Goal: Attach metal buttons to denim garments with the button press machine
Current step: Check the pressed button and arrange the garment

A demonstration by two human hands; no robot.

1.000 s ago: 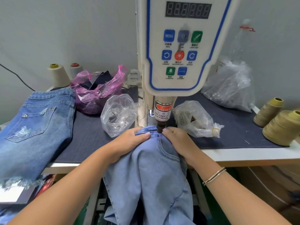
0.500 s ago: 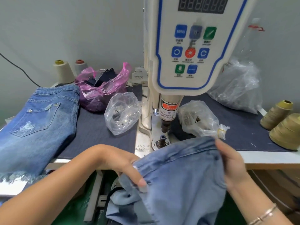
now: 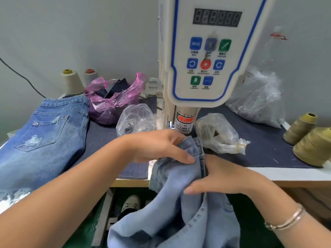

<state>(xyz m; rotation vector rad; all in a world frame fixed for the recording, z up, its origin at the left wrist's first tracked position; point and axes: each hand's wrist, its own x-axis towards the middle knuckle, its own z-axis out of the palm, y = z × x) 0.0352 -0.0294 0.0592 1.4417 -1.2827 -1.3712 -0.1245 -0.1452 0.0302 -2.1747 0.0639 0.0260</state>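
Both hands on the light-blue denim garment (image 3: 179,208), bunched at the desk's (image 3: 295,174) front edge below the button press machine (image 3: 206,56). Left hand (image 3: 161,147) pinches the waistband fold, thumb on top. Right hand (image 3: 220,178) grips the seam from the other side. Darker jeans (image 3: 41,140) lie at the desk's left edge.

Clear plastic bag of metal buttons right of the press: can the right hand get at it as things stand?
Probably not at once: the right hand grips the light blue denim garment. Once it lets go, yes; the clear plastic bag of metal buttons lies just beyond it on the dark table mat, nothing between.
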